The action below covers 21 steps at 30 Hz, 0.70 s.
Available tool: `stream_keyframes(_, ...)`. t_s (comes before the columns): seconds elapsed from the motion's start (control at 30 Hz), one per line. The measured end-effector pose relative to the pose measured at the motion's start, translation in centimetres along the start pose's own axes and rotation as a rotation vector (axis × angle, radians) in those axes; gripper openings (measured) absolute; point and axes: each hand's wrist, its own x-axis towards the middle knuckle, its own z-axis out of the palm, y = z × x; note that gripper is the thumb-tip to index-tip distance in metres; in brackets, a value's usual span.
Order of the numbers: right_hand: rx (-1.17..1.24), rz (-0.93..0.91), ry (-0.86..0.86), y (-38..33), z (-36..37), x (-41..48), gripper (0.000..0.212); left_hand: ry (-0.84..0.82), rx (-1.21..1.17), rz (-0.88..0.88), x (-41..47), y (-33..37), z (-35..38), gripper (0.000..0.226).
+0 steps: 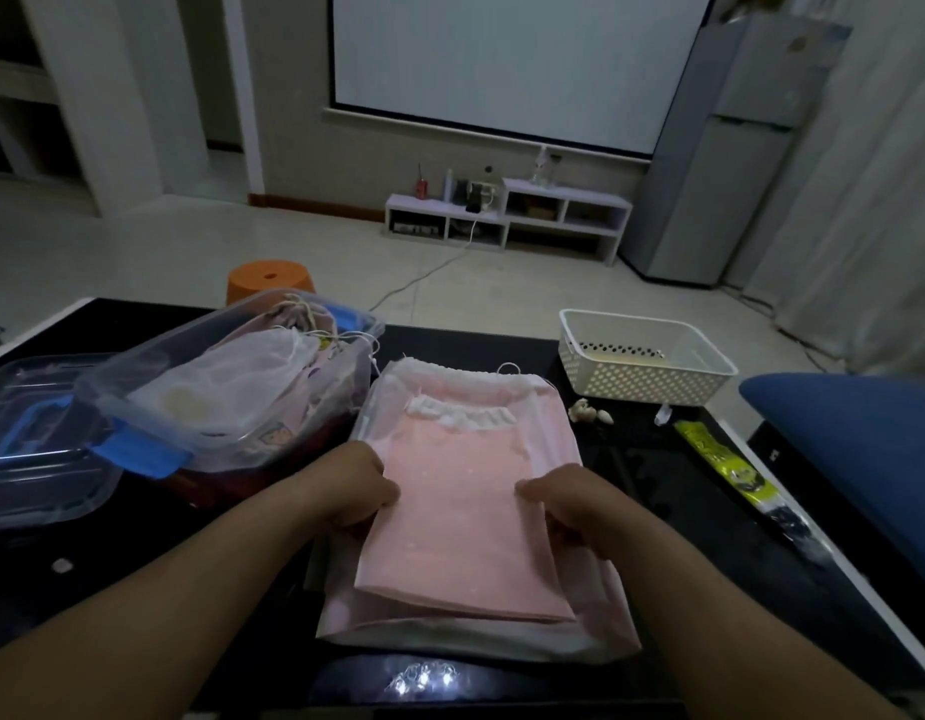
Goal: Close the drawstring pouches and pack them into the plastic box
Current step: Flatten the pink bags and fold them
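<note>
Hands meet over a stack of pink pouches (463, 491) lying flat on the dark table (673, 491). The left hand (352, 485) grips the stack's left edge, thumb on top, fingers tucked under the cloth and out of sight. The right hand (572, 504) grips the right edge the same way, its fingers likewise hidden beneath the folds. The top pouch has a gathered white hem at its far end; how many pouches lie beneath it is hard to count, since only their edges show. A loop of cord (509, 367) pokes up at the far end of the stack.

Just left of the stack sits the clear plastic box (231, 387), tilted, already holding several pouches with cords spilling at its far rim; those at the bottom blur behind the plastic. Its lid (39, 449) with blue clips lies further left, cut off by the frame edge. A white basket (644, 358) stands at the table's far right, well apart from the stack. Small pale objects (587, 412) beside the basket are too dim to identify. A yellow packet (720, 457) lies near the right edge.
</note>
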Motion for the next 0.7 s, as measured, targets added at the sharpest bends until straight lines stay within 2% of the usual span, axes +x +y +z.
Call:
stream_keyframes(0.17,-0.073,-0.04,-0.119,-0.6,-2.0,-0.7,0.038,-0.101,-0.299,-0.061,-0.4,0.2,-1.1,0.013)
stream_keyframes(0.23,-0.126,-0.001,-0.229,-0.4,-2.5,-1.6,0.034,-0.148,-0.334,-0.081,-0.8,-0.2,-1.0,0.019)
stream_keyframes(0.3,-0.142,0.01,-0.306,0.0,-2.2,-2.1,0.025,-0.118,-0.295,-0.06,-0.7,-1.0,-0.2,0.029)
stream_keyframes(0.43,0.104,-0.074,-0.188,-0.3,-0.8,-1.4,0.02,-0.046,-0.288,-0.023,-0.8,-0.8,0.5,0.011)
stream_keyframes(0.5,0.291,-0.071,-0.134,-0.9,-0.3,-0.9,0.031,-0.102,-0.349,-0.022,-0.9,-0.4,0.3,0.006)
stream_keyframes(0.6,0.397,-0.069,-0.102,-0.2,0.5,2.0,0.066,-0.259,-0.431,-0.068,-1.2,0.0,-0.1,0.009)
stream_keyframes(0.63,0.395,-0.087,-0.103,-0.2,0.8,2.3,0.062,-0.276,-0.459,-0.07,-1.0,-0.1,0.1,0.014)
stream_keyframes(0.7,0.337,-0.127,-0.11,-0.9,1.1,1.4,0.028,-0.209,-0.564,-0.056,-0.3,-0.2,0.1,0.026)
